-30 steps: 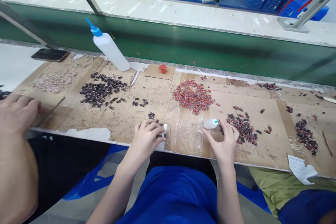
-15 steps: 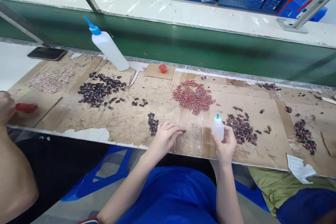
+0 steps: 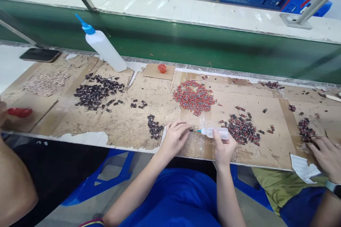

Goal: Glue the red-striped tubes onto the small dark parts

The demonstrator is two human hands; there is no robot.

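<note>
My left hand (image 3: 176,135) is closed in a pinch on a small dark part (image 3: 190,130) just above the cardboard. In my right hand (image 3: 224,146) is a small white squeeze bottle (image 3: 217,133), tipped on its side. Its blue-green nozzle points left at the small dark part, close to it; whether they touch I cannot tell. Left of my left hand lies a small pile of dark parts (image 3: 154,127). A heap of red and black parts (image 3: 243,129) is beside my right hand, and a pile of red parts (image 3: 194,96) lies beyond both hands.
A large white bottle with a blue nozzle (image 3: 106,51) leans at the back left, near a bigger dark pile (image 3: 92,95). A red cap (image 3: 162,68) sits on cardboard. Co-workers' hands are at both sides, one at a right-hand pile (image 3: 306,130). A phone (image 3: 40,55) lies far left.
My right hand has tipped the squeeze bottle from upright to lying leftward, its nozzle now at the part in my left hand. A co-worker's hand has come in at the right.
</note>
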